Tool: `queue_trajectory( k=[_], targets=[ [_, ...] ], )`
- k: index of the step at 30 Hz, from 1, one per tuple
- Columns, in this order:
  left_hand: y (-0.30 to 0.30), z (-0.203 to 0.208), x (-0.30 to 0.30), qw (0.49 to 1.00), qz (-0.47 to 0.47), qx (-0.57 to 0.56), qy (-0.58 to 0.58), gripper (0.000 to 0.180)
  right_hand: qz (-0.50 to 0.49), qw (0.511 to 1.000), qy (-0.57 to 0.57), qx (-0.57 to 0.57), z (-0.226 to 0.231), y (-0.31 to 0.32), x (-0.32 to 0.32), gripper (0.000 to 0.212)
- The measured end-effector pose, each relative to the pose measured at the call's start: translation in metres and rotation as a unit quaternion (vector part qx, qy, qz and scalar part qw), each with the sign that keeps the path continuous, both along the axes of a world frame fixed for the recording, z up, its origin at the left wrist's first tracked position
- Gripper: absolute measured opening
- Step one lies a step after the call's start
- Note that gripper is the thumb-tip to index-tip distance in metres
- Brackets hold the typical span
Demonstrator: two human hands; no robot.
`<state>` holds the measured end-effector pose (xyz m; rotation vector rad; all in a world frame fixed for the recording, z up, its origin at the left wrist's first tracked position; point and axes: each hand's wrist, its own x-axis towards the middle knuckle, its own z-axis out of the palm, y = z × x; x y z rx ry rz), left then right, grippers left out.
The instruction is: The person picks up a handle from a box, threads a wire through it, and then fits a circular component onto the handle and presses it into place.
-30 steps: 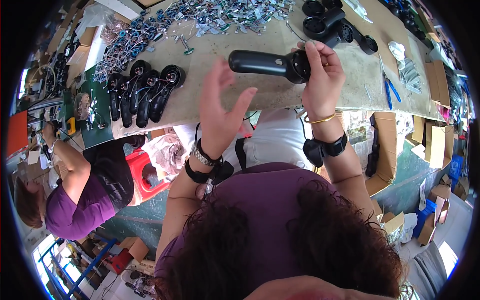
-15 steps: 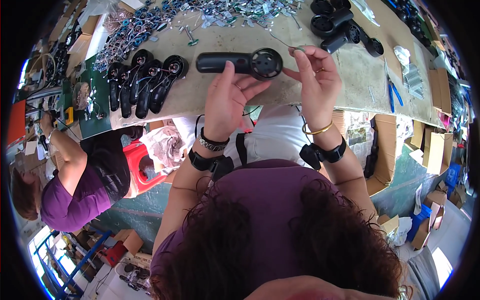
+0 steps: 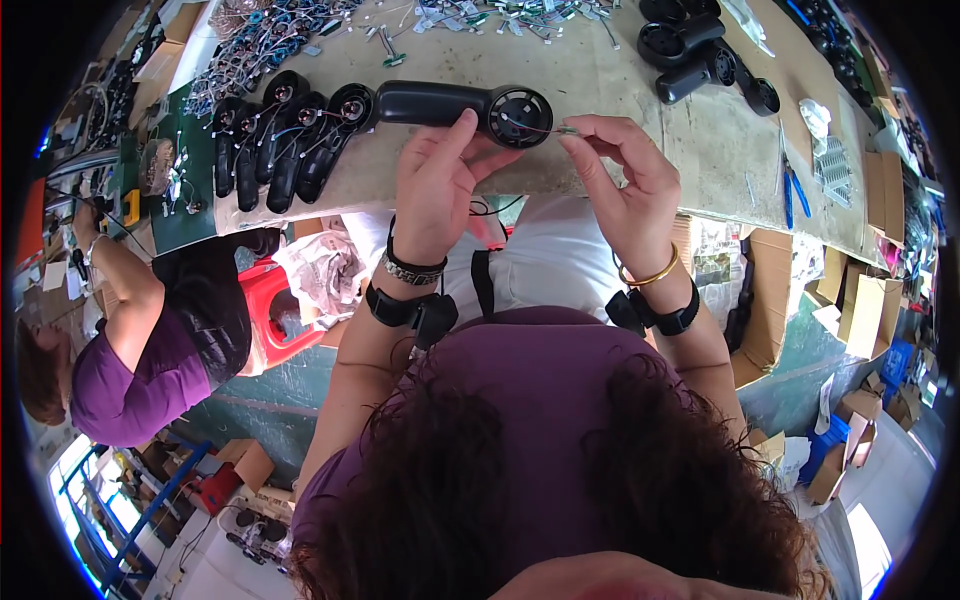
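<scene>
My left hand (image 3: 440, 180) grips a black handheld-fan housing (image 3: 430, 103), its long handle pointing left and its round vented head to the right. Between the thumb and fingers of my right hand (image 3: 625, 175) is a small green circuit board with thin wires (image 3: 567, 131). Its wires stretch across into the round head. To the left, several black fan housings with motors (image 3: 290, 150) lie side by side, the rightmost close to the held handle's end. More black housings (image 3: 690, 45) are piled at the far right of the table.
Many small wired boards (image 3: 480, 14) and a heap of wired motors (image 3: 265, 50) cover the table's far side. Blue-handled pliers (image 3: 793, 190) lie at the right, near a clear plastic tray (image 3: 832, 172). A co-worker (image 3: 150, 340) sits at the left.
The housing has shifted slightly left and away from me. My right hand has brought the small board close beside the round head, and a wire now spans into it.
</scene>
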<state>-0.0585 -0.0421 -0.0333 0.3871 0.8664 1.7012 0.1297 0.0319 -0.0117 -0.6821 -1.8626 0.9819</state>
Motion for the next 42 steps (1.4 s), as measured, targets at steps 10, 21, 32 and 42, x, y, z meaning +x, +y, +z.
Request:
queue_trajectory(
  k=[10, 21, 32, 42],
  targets=[
    [0.000, -0.006, 0.000, 1.000, -0.009, 0.008, -0.007, 0.016, -0.037, 0.999, -0.011, -0.003, 0.001, -0.002, -0.001, 0.023],
    [0.004, -0.005, 0.006, 0.998, 0.024, 0.009, 0.057, 0.027, -0.064, 0.996, -0.042, 0.035, 0.010, -0.003, -0.004, 0.023],
    [0.004, -0.011, 0.014, 0.988, 0.077, 0.019, 0.129, 0.039, -0.054, 0.997, -0.038, 0.046, 0.017, -0.014, -0.008, 0.022],
    [0.015, -0.014, 0.014, 0.985, 0.089, 0.017, 0.148, 0.040, -0.033, 0.995, -0.032, 0.086, 0.017, -0.007, -0.017, 0.022]
  ],
)
